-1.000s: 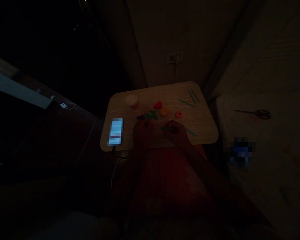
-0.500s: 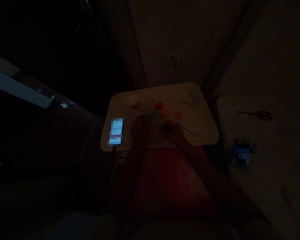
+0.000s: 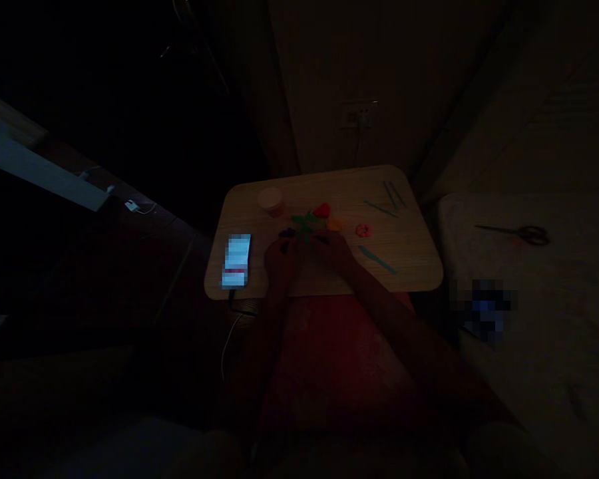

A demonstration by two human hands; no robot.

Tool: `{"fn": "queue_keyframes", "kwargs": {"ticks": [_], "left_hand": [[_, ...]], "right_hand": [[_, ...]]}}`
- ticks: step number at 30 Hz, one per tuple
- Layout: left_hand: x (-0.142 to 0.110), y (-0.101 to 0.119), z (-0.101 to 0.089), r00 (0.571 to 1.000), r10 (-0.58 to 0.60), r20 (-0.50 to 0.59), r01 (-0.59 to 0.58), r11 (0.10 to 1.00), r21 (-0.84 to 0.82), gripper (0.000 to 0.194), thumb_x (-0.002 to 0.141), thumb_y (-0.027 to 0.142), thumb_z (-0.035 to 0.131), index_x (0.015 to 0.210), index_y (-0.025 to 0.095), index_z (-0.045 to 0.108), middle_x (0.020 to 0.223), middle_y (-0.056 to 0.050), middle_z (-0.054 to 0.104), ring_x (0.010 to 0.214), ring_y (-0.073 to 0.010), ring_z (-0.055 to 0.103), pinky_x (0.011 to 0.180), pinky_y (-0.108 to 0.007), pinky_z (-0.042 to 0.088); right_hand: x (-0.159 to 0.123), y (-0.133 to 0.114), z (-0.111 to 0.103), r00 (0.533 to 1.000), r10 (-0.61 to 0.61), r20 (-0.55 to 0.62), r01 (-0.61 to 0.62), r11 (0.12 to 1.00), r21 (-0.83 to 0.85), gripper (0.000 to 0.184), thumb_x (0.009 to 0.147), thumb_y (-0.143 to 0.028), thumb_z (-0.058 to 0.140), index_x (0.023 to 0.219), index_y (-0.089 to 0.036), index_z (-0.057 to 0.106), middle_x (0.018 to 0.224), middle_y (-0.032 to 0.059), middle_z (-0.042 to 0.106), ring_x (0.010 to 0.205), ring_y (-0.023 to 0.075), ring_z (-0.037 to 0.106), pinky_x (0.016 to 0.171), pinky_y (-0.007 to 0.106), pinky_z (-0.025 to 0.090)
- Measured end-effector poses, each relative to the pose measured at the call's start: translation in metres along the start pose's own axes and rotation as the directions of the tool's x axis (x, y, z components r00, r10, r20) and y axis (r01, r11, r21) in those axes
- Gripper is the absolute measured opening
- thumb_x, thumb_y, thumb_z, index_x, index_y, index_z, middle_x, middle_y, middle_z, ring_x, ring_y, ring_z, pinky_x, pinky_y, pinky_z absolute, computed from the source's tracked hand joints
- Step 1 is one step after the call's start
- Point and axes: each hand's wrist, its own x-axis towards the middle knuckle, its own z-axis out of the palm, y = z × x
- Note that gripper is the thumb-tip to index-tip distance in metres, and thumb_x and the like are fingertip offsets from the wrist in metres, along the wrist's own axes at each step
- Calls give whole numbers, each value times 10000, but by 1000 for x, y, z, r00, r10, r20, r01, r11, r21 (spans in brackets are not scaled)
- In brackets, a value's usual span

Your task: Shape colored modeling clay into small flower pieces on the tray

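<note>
In dim light, my left hand (image 3: 280, 261) rests low over the small table, fingers curled at the left side of a green leafy piece (image 3: 305, 223). From the other side my right hand (image 3: 335, 254) meets it, thumb and fingers closed at the piece's lower end. The piece looks like soft modelling clay with leaf-like lobes; its lower part is partly hidden by my fingers. Just beyond lie a red lump (image 3: 322, 210) and an orange lump (image 3: 335, 224). A pink ring-shaped flower (image 3: 364, 230) is right of my right hand.
A lit phone (image 3: 236, 261) with a cable lies on the table (image 3: 409, 279) at left. Behind it stands a pale cup (image 3: 270, 201). Several thin teal sticks (image 3: 381, 209) and a flat teal tool (image 3: 378, 260) lie at right. Scissors (image 3: 522, 233) rest on the pale surface beside the table.
My right hand has moved up and left, bringing the green bit at its fingertips against the green piece by my left hand. More green lobes show. The view has shifted slightly.
</note>
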Motion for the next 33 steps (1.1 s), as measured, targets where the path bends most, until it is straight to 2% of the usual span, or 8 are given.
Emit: {"fn": "queue_keyframes", "kwargs": {"ticks": [3,8,12,18,24,29,33], "left_hand": [[0,-1,1,1000,9,-3,-9,1000,-17,223,940,346,647,917,174,787,933,-80,784,873,-235,700,825,-341,523],[0,-5,3,1000,10,-23,-10,1000,-29,193,926,329,661,921,184,787,945,-77,790,888,-233,704,855,-344,541],[0,-6,3,1000,15,-15,-16,1000,-12,193,935,312,644,935,182,787,964,-81,791,908,-240,705,876,-352,539],[0,-6,2,1000,23,-8,-23,1000,-19,192,940,294,623,950,185,781,991,-80,791,929,-239,707,890,-355,541],[-1,-8,4,999,40,-13,-40,999,-20,184,937,293,619,966,197,774,1029,-85,790,973,-254,713,916,-371,543],[-1,-7,4,998,52,-20,-53,998,-46,216,957,325,601,969,198,776,1047,-87,794,996,-247,713,937,-371,546],[-2,-4,2,997,75,1,-74,996,-42,155,925,311,659,928,209,775,1047,-78,791,1005,-246,717,934,-365,552]], "right_hand": [[1,-5,0,1000,-8,13,9,999,-35,146,887,-252,677,803,-206,788,834,48,769,818,216,699,789,319,516],[2,-11,1,1000,-5,8,5,999,-48,102,866,-280,738,841,-213,810,862,59,799,827,222,721,813,338,544],[0,-18,7,997,41,-66,-44,998,-46,153,884,-343,752,831,-215,818,909,76,814,860,237,743,857,368,563],[-5,-27,18,989,100,-108,-111,989,-100,138,905,-271,717,951,-217,835,974,100,810,923,259,749,890,390,570],[-5,-26,21,983,73,-171,-104,979,-177,110,876,-285,735,910,-235,826,929,96,798,919,269,741,893,410,580],[-6,-31,19,986,84,-141,-110,975,-192,157,895,-272,706,967,-213,833,995,117,810,923,279,749,892,420,583],[-5,-31,17,984,118,-132,-143,968,-206,158,899,-270,715,992,-213,830,1055,128,808,996,295,751,938,439,573]]}}
